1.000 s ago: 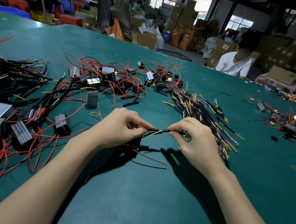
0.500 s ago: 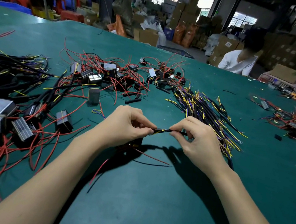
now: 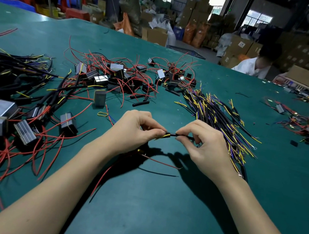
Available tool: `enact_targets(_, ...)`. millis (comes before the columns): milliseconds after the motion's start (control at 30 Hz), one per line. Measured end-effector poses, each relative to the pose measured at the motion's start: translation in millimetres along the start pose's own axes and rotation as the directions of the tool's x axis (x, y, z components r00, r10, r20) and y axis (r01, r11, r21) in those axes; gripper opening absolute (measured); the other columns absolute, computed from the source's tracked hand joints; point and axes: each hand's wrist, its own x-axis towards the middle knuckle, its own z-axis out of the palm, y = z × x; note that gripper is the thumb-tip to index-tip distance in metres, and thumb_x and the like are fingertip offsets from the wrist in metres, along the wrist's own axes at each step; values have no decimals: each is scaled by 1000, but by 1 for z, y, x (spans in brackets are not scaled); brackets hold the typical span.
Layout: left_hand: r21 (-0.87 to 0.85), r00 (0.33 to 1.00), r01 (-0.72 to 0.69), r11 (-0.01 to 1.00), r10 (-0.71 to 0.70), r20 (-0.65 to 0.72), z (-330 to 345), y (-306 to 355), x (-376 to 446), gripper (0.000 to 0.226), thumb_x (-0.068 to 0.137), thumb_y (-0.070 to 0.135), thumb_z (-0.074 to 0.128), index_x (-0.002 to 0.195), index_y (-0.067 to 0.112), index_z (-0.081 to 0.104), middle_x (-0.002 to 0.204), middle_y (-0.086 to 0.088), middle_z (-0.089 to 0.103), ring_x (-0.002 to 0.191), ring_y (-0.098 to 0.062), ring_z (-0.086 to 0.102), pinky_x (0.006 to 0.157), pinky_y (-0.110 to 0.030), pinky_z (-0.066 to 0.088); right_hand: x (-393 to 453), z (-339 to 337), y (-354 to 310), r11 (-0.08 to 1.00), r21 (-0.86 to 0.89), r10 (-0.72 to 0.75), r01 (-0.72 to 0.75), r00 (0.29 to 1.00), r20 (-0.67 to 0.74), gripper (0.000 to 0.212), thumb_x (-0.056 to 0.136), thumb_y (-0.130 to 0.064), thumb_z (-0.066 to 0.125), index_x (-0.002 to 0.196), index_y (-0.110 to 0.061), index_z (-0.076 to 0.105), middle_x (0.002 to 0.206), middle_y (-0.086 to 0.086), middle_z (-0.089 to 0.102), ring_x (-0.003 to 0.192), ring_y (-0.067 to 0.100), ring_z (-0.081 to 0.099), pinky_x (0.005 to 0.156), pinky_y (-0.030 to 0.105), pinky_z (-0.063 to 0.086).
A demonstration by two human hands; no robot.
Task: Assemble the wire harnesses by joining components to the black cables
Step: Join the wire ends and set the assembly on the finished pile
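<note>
Left hand (image 3: pixel 135 132): fingers pinching yellow wire (image 3: pixel 163 136) end.
Right hand (image 3: pixel 205 144): fingers pinching black cable (image 3: pixel 182 136).
Surface (image 3: pixel 156 207): green, beneath both hands.

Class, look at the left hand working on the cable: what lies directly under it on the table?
Under the left hand lie its shadow and loose red wires on the green table. A small dark part beneath the palm is mostly covered.

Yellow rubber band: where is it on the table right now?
In the head view the yellow rubber band lies flat on the green table, just left of the left hand and in front of a small grey box.
</note>
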Motion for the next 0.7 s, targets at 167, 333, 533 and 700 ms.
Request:
enact_targets(167, 75, 996, 77, 994, -79, 31, -12, 4, 1, 25, 90, 36, 61, 95, 17, 76, 88, 4, 72, 80, -12, 64, 73, -25, 47, 0, 0, 1, 999, -2, 47, -47, 998, 49, 7, 83, -17, 72, 85, -23, 70, 78, -14, 58, 66, -1, 46, 62, 31, 42)
enact_targets(333, 235, 983, 152, 960, -171, 61, -38, 7, -1, 26, 91, 37, 58, 112, 26, 69, 97, 11, 71, 84, 6, 60, 68, 2, 38, -2, 0, -1, 996, -41, 79, -77, 995, 61, 6, 84, -18, 71, 88, -22, 71, 81, -12, 59, 71, -9, 48, 64, 22, 36)
enact_targets(533, 379, 956, 146, 914, -230, 184, -23, 16, -3, 38, 77, 41, 75, 111, 30, 62, 94, 12, 69, 99, -13, 60, 101, -39, 39, 0, 0, -5, 995, -53, 86, -83, 995, 46, 5, 85, -19, 70, 88, -23, 71, 81, -13, 58, 70, -6, 47, 66, 25, 42)
enact_targets(700, 295, 989, 38, 955, -78, 123, -11, 14, -3, 34, 79, 32, 75, 110, 26, 59, 85, 8, 70, 89, -14, 62, 83, -31, 43, 2, 2, -7, 995, -41, 92, -93, 996, -8, 5, 84, -19, 71, 86, -23, 71, 81, -14, 58, 71, -6, 47, 63, 25, 40)
